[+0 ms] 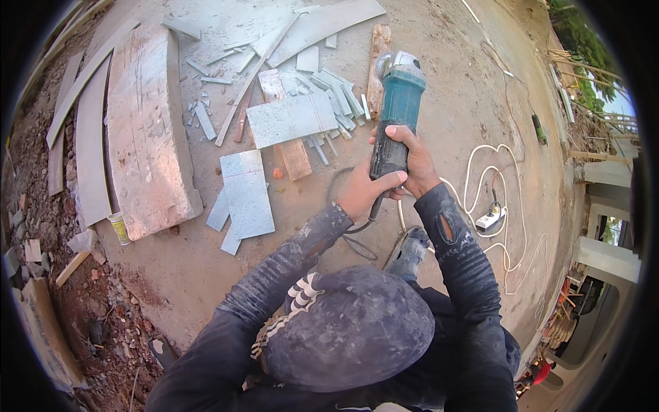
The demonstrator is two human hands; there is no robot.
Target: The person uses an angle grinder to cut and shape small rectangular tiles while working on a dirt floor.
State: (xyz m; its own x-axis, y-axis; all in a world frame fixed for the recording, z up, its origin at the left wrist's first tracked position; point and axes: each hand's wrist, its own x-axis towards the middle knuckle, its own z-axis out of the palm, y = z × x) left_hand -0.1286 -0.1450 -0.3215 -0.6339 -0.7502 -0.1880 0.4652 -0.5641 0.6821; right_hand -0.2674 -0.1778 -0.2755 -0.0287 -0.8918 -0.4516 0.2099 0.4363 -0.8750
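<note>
Both hands are wrapped round the black rear body of a teal angle grinder (401,103), held up in front of me with its metal head pointing away. My left hand (365,191) grips it low, near where the dark power cord comes out. Higher on the right side, my right hand (419,159) closes round it with the thumb on top. Whether a disc is fitted cannot be seen. Left of the grinder, a grey tile piece (292,119) lies across a wood block (295,162). Another cut tile (248,196) rests nearer me, over smaller pieces.
Tile strips and offcuts (336,93) litter the ground beyond. A large concrete slab (144,137) and long tile strips (93,144) lie at left, by rubble (110,309). At right, a white extension socket (490,218) sits among looped white cable (473,168).
</note>
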